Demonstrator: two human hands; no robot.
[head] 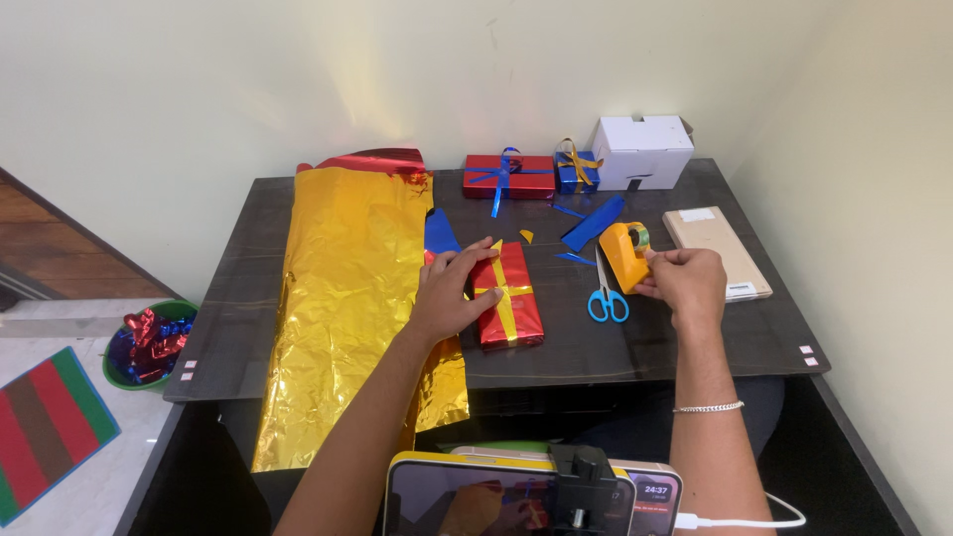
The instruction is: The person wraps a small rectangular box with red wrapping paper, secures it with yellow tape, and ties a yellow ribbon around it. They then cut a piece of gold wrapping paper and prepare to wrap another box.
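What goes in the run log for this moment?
left hand on red gift | right hand holds tape dispenser | scissors between

Single head view, looking steeply down, close over dark table [695, 347], facing wall.

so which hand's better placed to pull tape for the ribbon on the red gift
Right. The right hand already grips the orange tape dispenser, while the left hand rests on the red gift.

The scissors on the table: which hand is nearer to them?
Right. The right hand holds the tape dispenser just beside the scissors; the left hand rests on the red gift.
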